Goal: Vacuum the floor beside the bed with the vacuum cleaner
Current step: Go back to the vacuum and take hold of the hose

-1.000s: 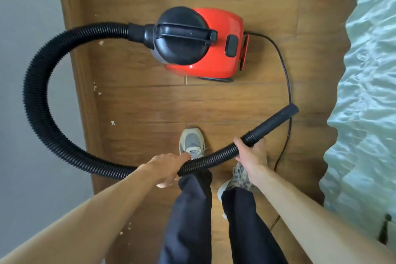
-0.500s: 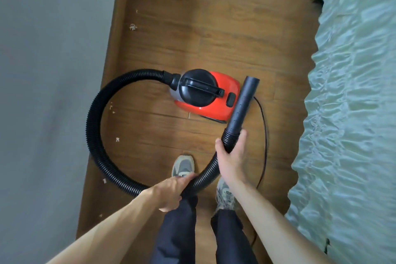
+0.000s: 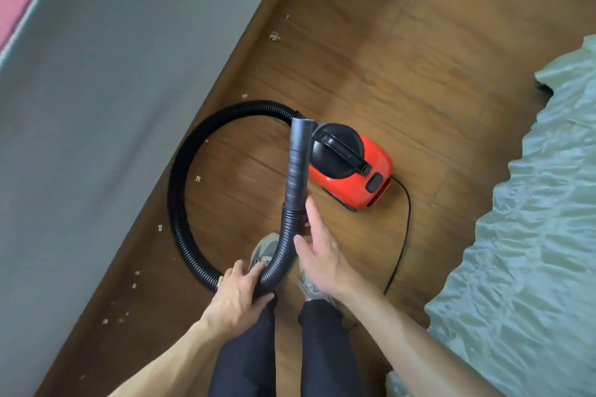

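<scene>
Beside the bed [image 3: 532,235], the left hand [image 3: 238,296] grips the hose [image 3: 175,203]; the open right hand [image 3: 319,251] should grab the nozzle [image 3: 298,161], pointing it down.

**Shiny red plastic on wood-grain boards**

The vacuum cleaner [image 3: 351,184], at centre, has a smooth, glossy red plastic shell and a duller black plastic lid. Its hose [image 3: 180,171], looping out to 9 o'clock, is ribbed black plastic ending in a smooth matt tube [image 3: 298,161]. The floor [image 3: 419,42] is brown wood-grain plank with a low sheen, strewn with pale paper-like scraps [image 3: 159,228] toward 8 o'clock. At 3 o'clock the bed cover [image 3: 532,235] is crinkled, faintly lustrous pale green cloth. At 10 o'clock the wall [image 3: 113,106] is matt grey.
</scene>
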`<state>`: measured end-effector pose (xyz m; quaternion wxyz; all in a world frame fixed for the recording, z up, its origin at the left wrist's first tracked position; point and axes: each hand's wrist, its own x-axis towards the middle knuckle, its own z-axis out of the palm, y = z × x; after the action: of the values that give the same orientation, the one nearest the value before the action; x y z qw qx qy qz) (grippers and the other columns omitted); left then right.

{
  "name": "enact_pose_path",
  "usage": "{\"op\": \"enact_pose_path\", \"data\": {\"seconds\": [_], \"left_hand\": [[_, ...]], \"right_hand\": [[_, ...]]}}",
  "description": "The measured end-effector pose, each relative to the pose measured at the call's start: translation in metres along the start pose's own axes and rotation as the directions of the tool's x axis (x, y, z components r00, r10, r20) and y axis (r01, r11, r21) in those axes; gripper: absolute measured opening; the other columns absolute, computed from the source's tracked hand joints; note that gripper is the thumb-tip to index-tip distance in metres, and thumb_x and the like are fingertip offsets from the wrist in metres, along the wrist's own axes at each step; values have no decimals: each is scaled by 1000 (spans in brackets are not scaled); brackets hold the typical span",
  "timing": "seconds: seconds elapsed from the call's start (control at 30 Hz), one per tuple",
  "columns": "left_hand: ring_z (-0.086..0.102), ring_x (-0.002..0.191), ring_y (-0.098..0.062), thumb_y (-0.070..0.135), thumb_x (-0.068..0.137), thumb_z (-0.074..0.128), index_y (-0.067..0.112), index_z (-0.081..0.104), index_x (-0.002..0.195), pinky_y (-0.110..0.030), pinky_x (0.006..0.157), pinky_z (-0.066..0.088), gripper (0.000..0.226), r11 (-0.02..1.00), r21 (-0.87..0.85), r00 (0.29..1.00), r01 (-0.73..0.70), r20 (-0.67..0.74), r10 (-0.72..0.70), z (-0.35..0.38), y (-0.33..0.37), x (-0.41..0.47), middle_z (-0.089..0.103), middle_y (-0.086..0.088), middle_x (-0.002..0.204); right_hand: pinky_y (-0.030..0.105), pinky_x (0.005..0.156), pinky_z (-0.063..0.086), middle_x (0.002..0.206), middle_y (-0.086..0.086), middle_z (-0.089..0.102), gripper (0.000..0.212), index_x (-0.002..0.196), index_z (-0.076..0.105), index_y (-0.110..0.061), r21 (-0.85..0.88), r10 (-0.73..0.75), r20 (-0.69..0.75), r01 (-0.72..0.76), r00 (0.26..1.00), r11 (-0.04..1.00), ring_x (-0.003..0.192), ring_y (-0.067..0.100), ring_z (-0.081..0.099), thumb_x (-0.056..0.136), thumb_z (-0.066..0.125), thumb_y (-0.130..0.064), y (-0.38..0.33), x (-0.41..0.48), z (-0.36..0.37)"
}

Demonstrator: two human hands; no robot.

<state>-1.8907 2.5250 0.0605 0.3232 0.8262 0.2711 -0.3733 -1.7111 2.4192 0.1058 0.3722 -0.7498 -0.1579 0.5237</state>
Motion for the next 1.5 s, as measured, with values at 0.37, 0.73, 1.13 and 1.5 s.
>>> {"op": "enact_pose_path", "data": {"seconds": [0.37, 0.73, 1.13, 1.5], "left_hand": [[54, 80, -7, 18, 82, 66, 29, 47, 115, -22, 77, 46, 39, 747, -647, 944, -150, -317, -86, 10, 56, -30, 60, 13, 87], [60, 91, 3, 24, 87, 73, 51, 41, 129, -10, 79, 46, 60, 146, -975, 877, -165, -213, -431, 33, 31, -64, 63, 20, 100], [74, 94, -25, 5, 92, 67, 45, 29, 132, -28, 83, 58, 69, -358, -867, 817, -348, -93, -569, 85, -15, -131, 75, -10, 104], [72, 97, -25, -1, 95, 59, 48, 31, 142, -37, 89, 58, 72, -389, -828, 804, -404, -119, -582, 150, -40, -188, 74, -7, 106]], "right_hand": [[35, 110, 41, 146, -25, 37, 79, 157, 3, -33, -234, -226, 327, 310, 918, 921, 132, -2, 41, 98, 52, -13, -51, 31, -22], [48, 109, 41, 153, -14, 33, 79, 153, 14, -42, -279, -217, 645, 490, 733, 826, 131, 11, 44, 92, 63, -27, -75, 50, 94], [29, 59, 56, 115, -4, 55, 71, 143, 32, -49, -412, 167, 728, 229, 665, 882, 80, 13, 65, 90, 71, -25, -59, 38, 205], [33, 67, 59, 111, 6, 55, 50, 139, 47, -43, -590, 490, 695, 28, 525, 807, 90, 17, 64, 98, 58, -16, -34, 6, 290]]}}
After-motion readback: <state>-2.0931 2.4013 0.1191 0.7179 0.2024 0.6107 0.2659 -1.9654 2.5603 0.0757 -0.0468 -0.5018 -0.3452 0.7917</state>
